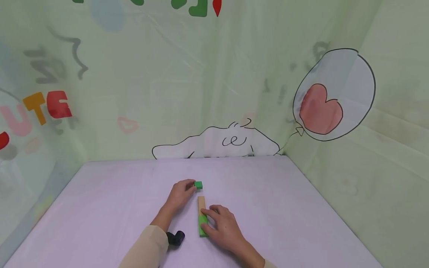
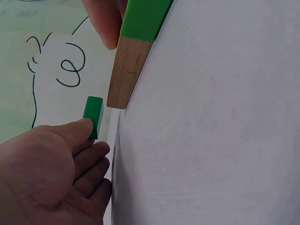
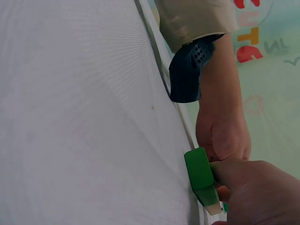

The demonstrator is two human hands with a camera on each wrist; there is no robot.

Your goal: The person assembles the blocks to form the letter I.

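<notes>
A small green block (image 1: 198, 185) is pinched by my left hand (image 1: 179, 194), at the far end of the two hands' work. In the left wrist view the thumb presses the block's (image 2: 93, 117) side and the other fingers curl below it. Nearer to me lies a long narrow wooden bar (image 1: 201, 203), bare wood at the far end and green at the near end. My right hand (image 1: 223, 227) grips this bar from the right, thumb at its green part. The right wrist view shows the bar's green end (image 3: 200, 168) beside the thumb. A short gap separates bar and block.
A pale lilac cloth covers the table (image 1: 268, 208). Printed curtains stand at the back and sides, with a balloon drawing (image 1: 355, 85) at the right. A black device (image 1: 176, 238) sits on the left wrist by the beige sleeve (image 1: 147, 247).
</notes>
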